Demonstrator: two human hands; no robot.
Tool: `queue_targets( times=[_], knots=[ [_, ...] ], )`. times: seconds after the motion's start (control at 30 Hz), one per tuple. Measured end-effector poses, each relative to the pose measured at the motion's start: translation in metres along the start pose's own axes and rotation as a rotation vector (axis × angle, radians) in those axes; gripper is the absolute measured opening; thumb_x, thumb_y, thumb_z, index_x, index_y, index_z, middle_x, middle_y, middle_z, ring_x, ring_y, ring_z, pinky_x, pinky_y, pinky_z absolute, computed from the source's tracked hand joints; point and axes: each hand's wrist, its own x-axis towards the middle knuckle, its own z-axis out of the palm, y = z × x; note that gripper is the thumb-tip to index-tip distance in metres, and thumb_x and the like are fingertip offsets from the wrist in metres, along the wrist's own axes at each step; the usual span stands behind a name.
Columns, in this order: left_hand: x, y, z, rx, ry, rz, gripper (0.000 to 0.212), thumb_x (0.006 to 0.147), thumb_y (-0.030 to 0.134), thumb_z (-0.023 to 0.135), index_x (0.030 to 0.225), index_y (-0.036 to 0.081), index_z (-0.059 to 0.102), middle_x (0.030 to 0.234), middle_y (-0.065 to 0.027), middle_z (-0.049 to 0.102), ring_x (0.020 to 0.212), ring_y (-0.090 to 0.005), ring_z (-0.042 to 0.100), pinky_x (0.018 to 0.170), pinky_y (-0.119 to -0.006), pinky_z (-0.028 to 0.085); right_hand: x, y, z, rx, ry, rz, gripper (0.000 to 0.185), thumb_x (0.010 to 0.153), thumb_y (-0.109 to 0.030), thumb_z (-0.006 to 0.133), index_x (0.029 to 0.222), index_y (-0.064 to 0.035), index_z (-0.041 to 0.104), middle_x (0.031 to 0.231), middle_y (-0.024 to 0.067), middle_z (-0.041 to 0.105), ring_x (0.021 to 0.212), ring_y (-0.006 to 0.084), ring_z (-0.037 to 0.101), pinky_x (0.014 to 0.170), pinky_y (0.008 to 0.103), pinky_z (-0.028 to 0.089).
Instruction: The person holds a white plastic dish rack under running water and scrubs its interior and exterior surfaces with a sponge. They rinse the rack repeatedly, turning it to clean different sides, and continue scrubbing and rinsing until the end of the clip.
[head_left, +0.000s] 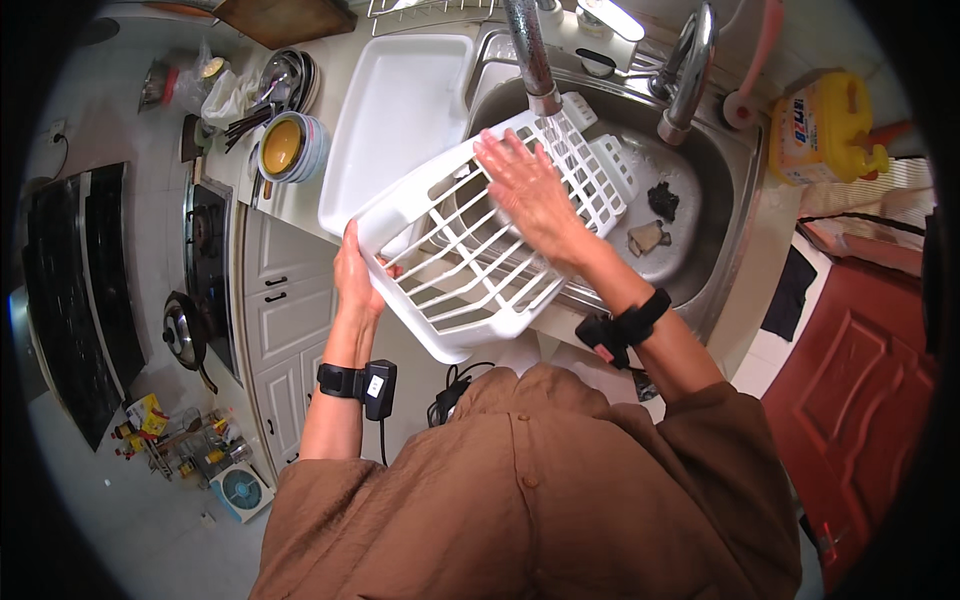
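A white plastic dish rack (491, 324) is tilted over the front left of a stainless steel sink (709, 247). My left hand (360, 274) grips the rack's near left edge, thumb on top. My right hand (529, 184) lies with spread fingers on the rack's slats, wet and not closed round anything. Water runs from a metal faucet (544, 97) onto the far, gridded part of the rack, just beyond my right fingertips. In the basin lie a black scouring pad (663, 201) and a beige cloth or sponge piece (646, 238).
Left of the sink lies a white plastic tray (405, 97). Stacked bowls (300, 150) and chopsticks (244, 127) stand beyond it. A second curved faucet (686, 82) rises behind the basin, and a yellow detergent jug (821, 131) stands at the right.
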Motion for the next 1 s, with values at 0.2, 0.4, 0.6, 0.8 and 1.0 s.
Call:
queue_targets(
  times=[0.2, 0.4, 0.6, 0.8, 1.0],
  knots=[
    [-0.002, 0.007, -0.004, -0.02, 0.017, -0.063, 0.05, 0.089, 0.048, 0.053, 0.115, 0.005, 0.052, 0.085, -0.0104, 0.059, 0.06, -0.0195, 0.056, 0.046, -0.032, 0.044, -0.009, 0.034, -0.007, -0.049, 0.108, 0.538, 0.058, 0.098, -0.047, 0.026, 0.147, -0.016, 0.024, 0.154, 0.0101, 0.015, 0.142, 0.0277, 0.012, 0.115, 0.0464, 0.005],
    [0.004, -0.003, -0.002, -0.013, -0.022, -0.019, 0.051, 0.09, 0.049, 0.05, 0.11, 0.002, 0.054, 0.067, -0.0088, 0.051, 0.05, -0.0193, 0.05, 0.045, -0.035, 0.047, -0.016, -0.004, 0.007, -0.212, 0.078, 0.085, 0.062, 0.096, -0.052, 0.024, 0.148, -0.0182, 0.019, 0.154, 0.007, 0.014, 0.142, 0.0287, 0.011, 0.114, 0.0492, 0.005],
    [0.009, -0.006, -0.009, -0.011, 0.027, -0.072, 0.049, 0.088, 0.048, 0.054, 0.114, 0.006, 0.053, 0.082, -0.01, 0.057, 0.057, -0.0202, 0.054, 0.046, -0.033, 0.043, -0.051, -0.018, -0.007, -0.14, -0.098, -0.095, 0.064, 0.095, -0.045, 0.037, 0.147, -0.0111, 0.022, 0.152, 0.0077, 0.023, 0.141, 0.029, 0.016, 0.115, 0.0471, 0.01],
    [0.016, -0.01, -0.016, -0.037, 0.02, -0.049, 0.054, 0.088, 0.05, 0.052, 0.112, 0.002, 0.054, 0.069, -0.008, 0.05, 0.054, -0.021, 0.052, 0.048, -0.037, 0.047, -0.107, 0.022, -0.024, -0.152, -0.141, 0.278, 0.059, 0.094, -0.034, 0.043, 0.144, -0.0079, 0.028, 0.151, 0.012, 0.023, 0.14, 0.0282, 0.019, 0.114, 0.0442, 0.014],
    [0.017, -0.011, -0.009, -0.04, -0.029, -0.098, 0.053, 0.088, 0.05, 0.052, 0.112, 0.003, 0.053, 0.074, -0.0086, 0.051, 0.054, -0.02, 0.048, 0.048, -0.036, 0.046, -0.078, 0.004, -0.003, -0.161, -0.001, 0.154, 0.056, 0.096, -0.038, 0.035, 0.145, -0.0118, 0.029, 0.152, 0.0123, 0.02, 0.141, 0.0293, 0.016, 0.114, 0.044, 0.01]
  ],
)
